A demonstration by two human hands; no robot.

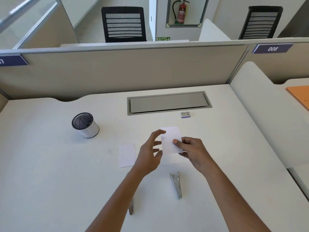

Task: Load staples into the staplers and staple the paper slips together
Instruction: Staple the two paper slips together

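Observation:
My right hand [190, 152] pinches a white paper slip [170, 138] between thumb and fingers and holds it upright above the desk. My left hand [150, 153] is beside the slip's left edge, fingers spread and relaxed; contact is unclear. A second white slip [127, 155] lies flat on the desk to the left. A metal stapler [175, 184] lies on the desk below my right hand. Another metal stapler [131, 207] is mostly hidden behind my left forearm. A small staple box [185, 114] sits near the cable flap.
A mesh pen cup [85, 125] stands at the left of the white desk [50, 164]. A grey cable flap [168, 102] is set into the desk's back. A beige partition [117, 72] closes the rear. An orange folder [299, 96] lies on the neighbouring desk.

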